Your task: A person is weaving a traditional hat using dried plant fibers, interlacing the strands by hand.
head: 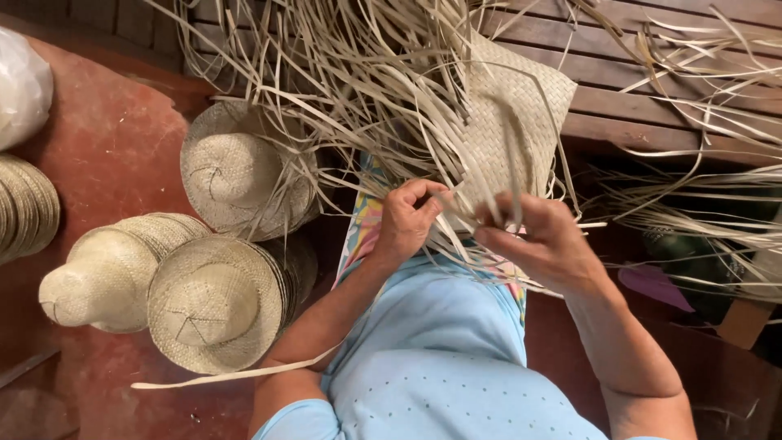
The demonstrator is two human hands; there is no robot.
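Both hands are plaiting the mat (509,122), at upper centre of the frame: the left hand (407,218) is pinching strips (366,106), the right hand (542,240) gripping a strand. Next, probably tucking it under. Hats (216,301) are lying lower left.

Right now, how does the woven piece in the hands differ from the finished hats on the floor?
The woven piece is a flat panel with long loose strips trailing from its edges; the finished hats are domed, with closed brims and no loose ends. The piece is held up by the left hand and right hand; the hats lie in stacks on the red floor. Both share the same pale straw weave.
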